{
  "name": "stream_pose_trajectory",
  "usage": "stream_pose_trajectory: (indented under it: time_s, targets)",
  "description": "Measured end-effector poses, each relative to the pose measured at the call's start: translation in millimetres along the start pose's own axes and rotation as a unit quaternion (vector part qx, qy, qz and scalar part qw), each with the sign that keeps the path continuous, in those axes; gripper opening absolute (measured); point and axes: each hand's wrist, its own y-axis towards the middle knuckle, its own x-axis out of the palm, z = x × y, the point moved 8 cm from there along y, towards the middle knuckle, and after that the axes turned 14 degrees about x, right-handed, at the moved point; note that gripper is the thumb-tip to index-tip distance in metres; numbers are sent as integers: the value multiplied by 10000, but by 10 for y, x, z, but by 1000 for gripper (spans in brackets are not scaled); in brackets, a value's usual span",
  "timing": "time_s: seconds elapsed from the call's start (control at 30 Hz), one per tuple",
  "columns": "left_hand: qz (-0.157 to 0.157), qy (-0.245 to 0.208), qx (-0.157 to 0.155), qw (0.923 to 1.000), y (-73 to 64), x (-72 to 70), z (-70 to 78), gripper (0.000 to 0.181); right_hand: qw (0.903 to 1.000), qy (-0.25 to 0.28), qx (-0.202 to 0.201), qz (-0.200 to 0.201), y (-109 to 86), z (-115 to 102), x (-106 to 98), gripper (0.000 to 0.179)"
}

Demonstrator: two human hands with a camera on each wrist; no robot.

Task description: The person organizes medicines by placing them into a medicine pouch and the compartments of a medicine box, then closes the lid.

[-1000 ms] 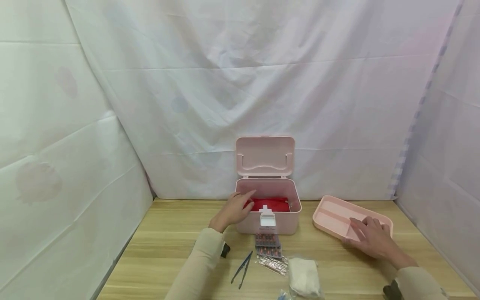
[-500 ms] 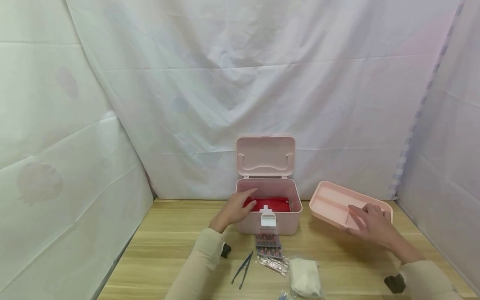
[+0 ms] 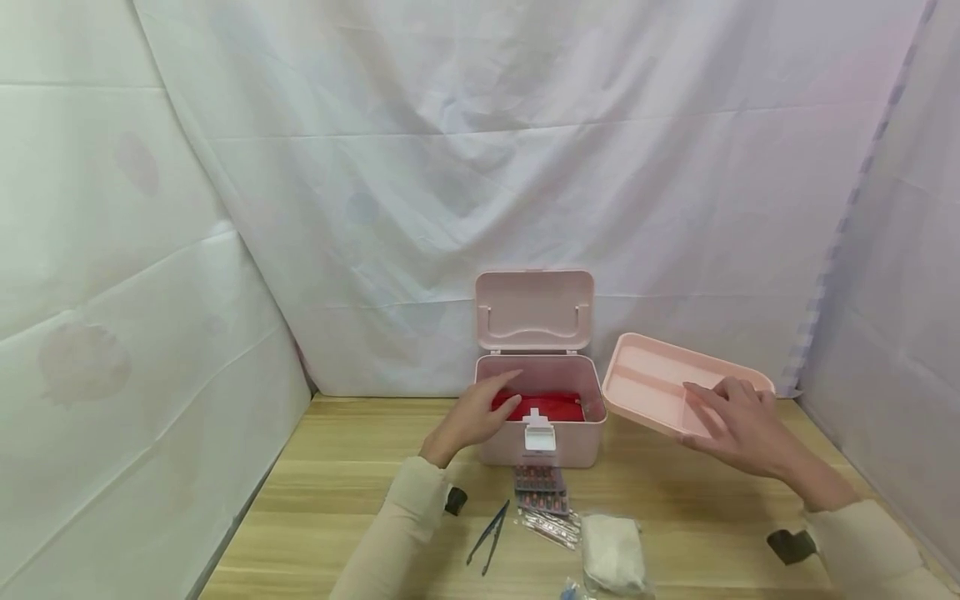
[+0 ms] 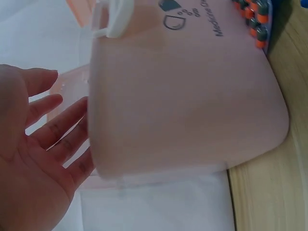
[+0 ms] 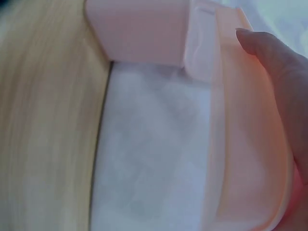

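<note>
A pink medicine box [image 3: 495, 451] stands at the back of the table, its lid [image 3: 534, 308] raised. Inside lies a red pouch [image 3: 555, 407], partly hidden by the front wall. My left hand [image 3: 472, 417] is at the box's left front corner, fingers extended; in the left wrist view, fingertips reach the rim of the box [image 4: 183, 106]. With my right hand [image 3: 750, 433] I grip a pink divided tray [image 3: 645, 367], thumb inside and the other fingers mostly hidden beneath. The tray is raised and tilted, its left end close to the box's right side.
In front of the box lie capsule blister packs [image 3: 542, 479], a packet of cotton swabs [image 3: 551, 527], blue tweezers [image 3: 491, 533] and a white bagged pack [image 3: 613, 552]. A small blue item [image 3: 570, 590] shows at the bottom edge. White cloth [image 3: 375, 250] hangs behind the table.
My right hand has lifted the tray off the table and brought it up and left toward the box. The left hand has stayed nearly still at the box's corner.
</note>
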Motion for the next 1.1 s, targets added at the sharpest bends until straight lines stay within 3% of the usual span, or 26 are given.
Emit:
stream_pose_trajectory:
  time_s: [0.17, 0.37, 0.6, 0.8, 1.1]
  targets:
    - [189, -549, -4, 9983, 26, -64, 96, 49, 9997, 37, -200, -132, 72, -264, -100, 82]
    - [275, -1183, -303, 9921, 35, -128, 156, 48, 9976, 251, -631, -157, 121, -604, -173, 81]
    - [313, -2018, -747, 9761, 14, -203, 220, 54, 9949, 426, -826, -387, 166, -904, -121, 82]
    - [403, -2583, -697, 9627, -12, -266, 271, 53, 9913, 508, -1107, -494, 190, -1191, -72, 83]
    - [312, -2370, -694, 9685, -168, -356, 234, 55, 9792, 626, -1888, -390, 141, -1691, -18, 88]
